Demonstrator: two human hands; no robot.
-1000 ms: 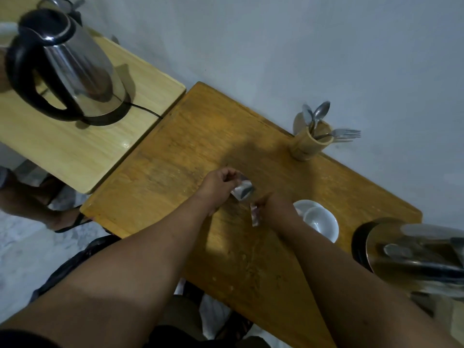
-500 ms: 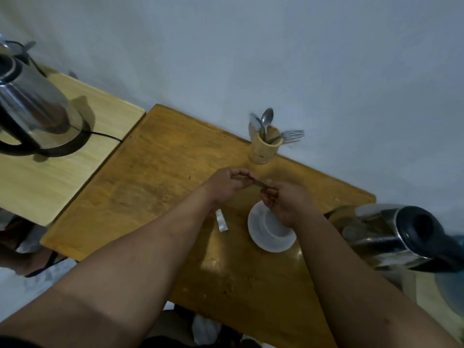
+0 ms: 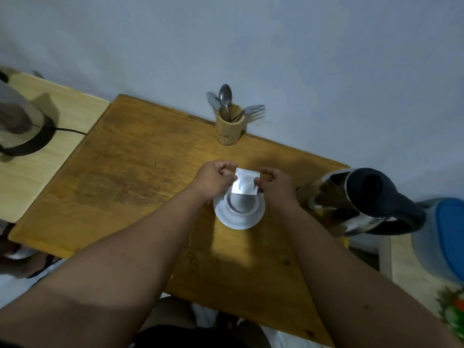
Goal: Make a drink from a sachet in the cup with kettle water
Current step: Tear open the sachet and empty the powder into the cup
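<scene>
A small silver sachet [image 3: 246, 182] is held flat between both hands, directly above a white cup [image 3: 241, 202] that stands on a white saucer [image 3: 238, 221]. My left hand [image 3: 214, 178] pinches the sachet's left edge. My right hand [image 3: 275, 183] pinches its right edge. The sachet hides the far part of the cup's rim. A steel kettle with a black handle and lid [image 3: 356, 200] stands just right of my right hand on the brown wooden table [image 3: 140, 172].
A wooden holder [image 3: 229, 129] with spoons and a fork stands at the table's back edge by the wall. A second steel kettle [image 3: 20, 124] sits on a lighter side table [image 3: 50, 162] at left. A blue-lidded container [image 3: 447, 237] is at right.
The view swung so the cup sits centred. Both hands brought the sachet over the cup, its silver face turned towards me. The torn strip seen beside the saucer is hidden.
</scene>
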